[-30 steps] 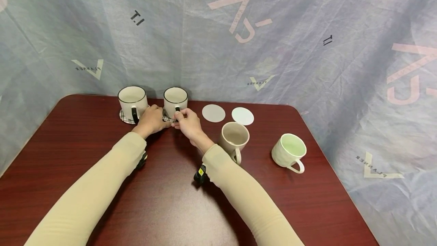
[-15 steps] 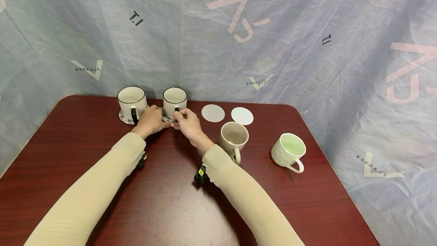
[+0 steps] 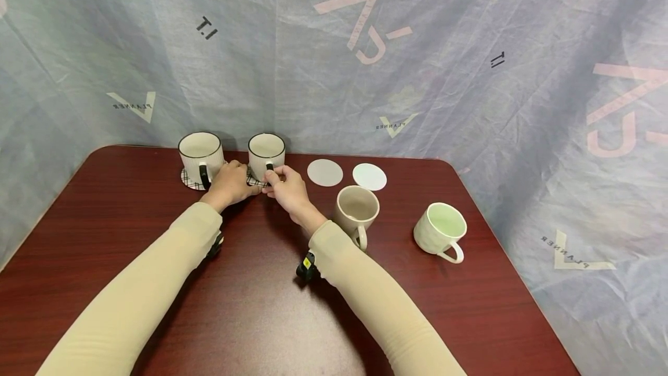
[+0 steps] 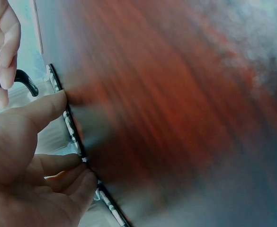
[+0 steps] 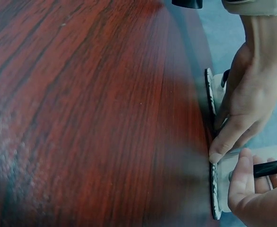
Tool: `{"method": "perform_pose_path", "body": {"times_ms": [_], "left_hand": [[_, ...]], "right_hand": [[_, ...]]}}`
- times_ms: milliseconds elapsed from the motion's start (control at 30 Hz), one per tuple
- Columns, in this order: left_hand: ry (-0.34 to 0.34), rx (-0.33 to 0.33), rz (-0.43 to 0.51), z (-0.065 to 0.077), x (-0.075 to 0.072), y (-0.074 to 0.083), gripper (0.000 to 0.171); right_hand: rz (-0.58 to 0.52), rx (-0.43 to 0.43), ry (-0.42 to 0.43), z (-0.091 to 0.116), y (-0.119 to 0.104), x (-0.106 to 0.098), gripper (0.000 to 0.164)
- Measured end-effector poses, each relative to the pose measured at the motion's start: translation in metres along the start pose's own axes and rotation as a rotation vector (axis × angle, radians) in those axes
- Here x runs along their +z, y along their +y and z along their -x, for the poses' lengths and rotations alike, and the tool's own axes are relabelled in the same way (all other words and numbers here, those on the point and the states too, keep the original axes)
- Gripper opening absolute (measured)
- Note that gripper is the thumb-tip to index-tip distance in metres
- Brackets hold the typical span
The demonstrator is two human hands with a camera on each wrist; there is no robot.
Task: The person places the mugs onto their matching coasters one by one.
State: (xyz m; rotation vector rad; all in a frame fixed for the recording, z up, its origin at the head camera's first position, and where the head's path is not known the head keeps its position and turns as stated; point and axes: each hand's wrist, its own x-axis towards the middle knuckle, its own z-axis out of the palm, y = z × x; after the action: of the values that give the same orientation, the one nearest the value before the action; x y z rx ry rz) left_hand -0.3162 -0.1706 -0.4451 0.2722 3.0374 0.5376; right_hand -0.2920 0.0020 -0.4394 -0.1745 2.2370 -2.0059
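Observation:
Two white mugs with black rims and black handles stand at the back left, each on a black-and-white plaid coaster. My right hand (image 3: 289,190) pinches the black handle (image 5: 268,169) of the right-hand white mug (image 3: 259,166). Beside that mug's base, my left hand (image 3: 231,184) grips the edge of the coaster (image 4: 72,130) beneath it, thumb on the front edge and fingers farther round to the left. The other white mug (image 3: 195,158) and its coaster (image 3: 188,180) are just left of my left hand. My fingers cover part of the gripped coaster in the head view.
Two round pale coasters, one greyish (image 3: 325,173) and one white (image 3: 370,177), lie to the right. A beige mug (image 3: 355,213) stands close to my right forearm, and a pale green mug (image 3: 435,234) farther right. A hanging cloth (image 3: 334,74) borders the dark red table (image 3: 250,306).

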Motion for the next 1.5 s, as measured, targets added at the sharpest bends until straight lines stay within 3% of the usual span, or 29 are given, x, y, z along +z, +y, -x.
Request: {"method": "perform_pose_path", "body": {"times_ms": [1200, 1500], "left_hand": [[-0.010, -0.008, -0.004, 0.0054, -0.0059, 0.0081, 0.077], [0.007, 0.002, 0.011, 0.0014, 0.0001, 0.0010, 0.076]], "right_hand": [[0.001, 0.029, 0.017, 0.0064, -0.0008, -0.0061, 0.034], [-0.002, 0.032, 0.020, 0.0073, -0.0015, -0.0072, 0.036]]}}
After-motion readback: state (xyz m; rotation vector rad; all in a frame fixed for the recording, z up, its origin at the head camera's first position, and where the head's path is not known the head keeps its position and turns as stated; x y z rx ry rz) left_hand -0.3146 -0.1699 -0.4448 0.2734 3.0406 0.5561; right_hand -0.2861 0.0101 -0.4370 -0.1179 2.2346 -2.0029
